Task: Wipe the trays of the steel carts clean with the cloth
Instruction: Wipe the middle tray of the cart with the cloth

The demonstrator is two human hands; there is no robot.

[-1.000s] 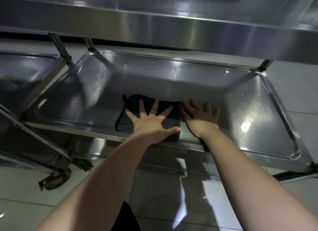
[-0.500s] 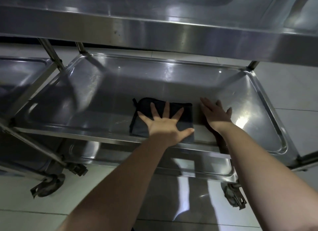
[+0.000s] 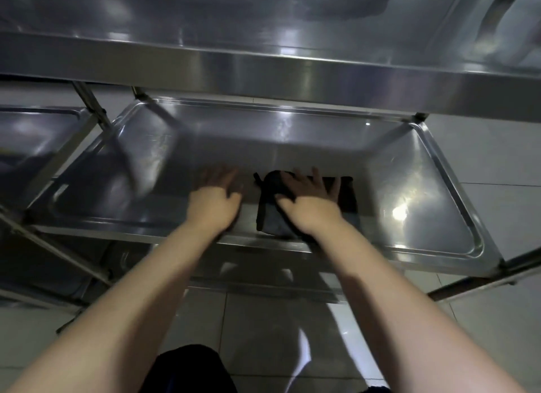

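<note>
the left forearm (image 3: pixel 137 305) and right forearm (image 3: pixel 395 299), filling the lower corners of the frame, are bare to the wrists. the left hand (image 3: pixel 213 207) and right hand (image 3: pixel 311 208) are bare as well, their fingers smeared by motion blur. black clothing (image 3: pixel 187 369) shows as a rounded shape at the bottom centre; which garment it is cannot be told.
</note>
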